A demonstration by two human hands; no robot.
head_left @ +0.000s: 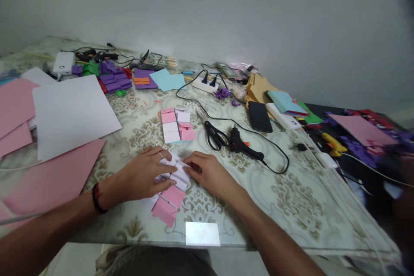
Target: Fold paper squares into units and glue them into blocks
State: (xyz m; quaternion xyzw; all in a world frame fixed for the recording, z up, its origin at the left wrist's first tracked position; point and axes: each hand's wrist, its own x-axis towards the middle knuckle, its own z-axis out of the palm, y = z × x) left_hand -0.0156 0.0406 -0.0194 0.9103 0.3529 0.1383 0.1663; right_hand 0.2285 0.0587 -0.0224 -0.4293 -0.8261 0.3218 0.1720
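Observation:
A white folded paper piece [181, 175] lies on the table near its front edge, with crease lines across it. My left hand [145, 174] rests over its left side, fingers spread and pressing on it; a ring and a dark wristband show. At its right edge my right hand [207, 172] has thumb and fingertips pinched on the paper. Below, pink folded paper [168, 205] joins or overlaps the white piece; I cannot tell which. Farther back sits a second folded piece [171, 132], made of pink and white squares. Part of the white paper is hidden beneath my fingers.
Black scissors [216, 136] and a black glue gun [244, 144] with a looping cord lie to the right. A phone [260, 116] and power strip [205, 84] are behind. White sheet [74, 116] and pink sheets [58, 181] cover the left. Purple paper strips [114, 79] lie farther back.

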